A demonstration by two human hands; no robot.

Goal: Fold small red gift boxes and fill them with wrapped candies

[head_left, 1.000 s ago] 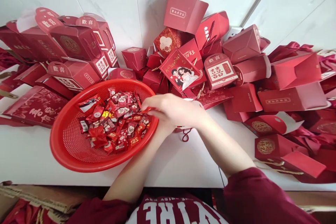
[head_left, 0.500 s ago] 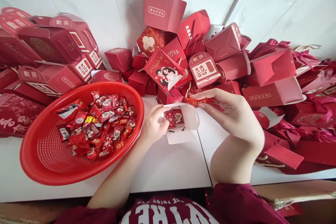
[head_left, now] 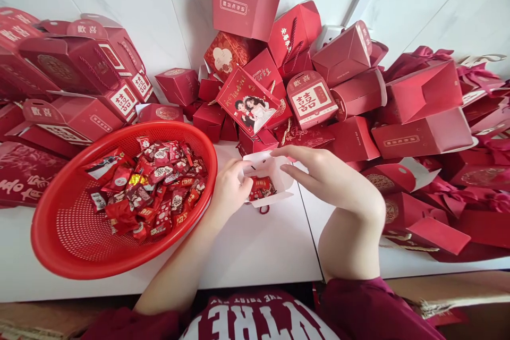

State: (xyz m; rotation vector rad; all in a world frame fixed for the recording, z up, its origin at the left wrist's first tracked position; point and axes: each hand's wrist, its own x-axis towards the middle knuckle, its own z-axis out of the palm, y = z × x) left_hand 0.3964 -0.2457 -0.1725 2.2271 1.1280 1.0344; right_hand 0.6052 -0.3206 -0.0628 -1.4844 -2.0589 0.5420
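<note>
A small candy box [head_left: 285, 196], white inside with its flaps up, stands on the white table in front of me. Red-wrapped candies [head_left: 262, 187] lie inside it. My left hand [head_left: 230, 187] grips the box's left wall, thumb inside the rim. Over the far right edge of the box is my right hand [head_left: 314, 167], its thumb and fingers apart with no candy between them; whether the fingertips touch the flap is hard to tell. A red cord loop [head_left: 264, 209] shows under the near flap.
A red plastic basket [head_left: 48, 244] holding many wrapped candies is at my left. Red gift boxes [head_left: 243, 8] are piled along the tiled wall, with more boxes [head_left: 422, 141] at right and others [head_left: 67, 64] at far left. Cardboard [head_left: 450, 297] lies below the table's front edge.
My right hand has let go of a red-wrapped candy, which now lies in the box, and has moved slightly left. The box has tilted and its flaps have shifted in my left hand.
</note>
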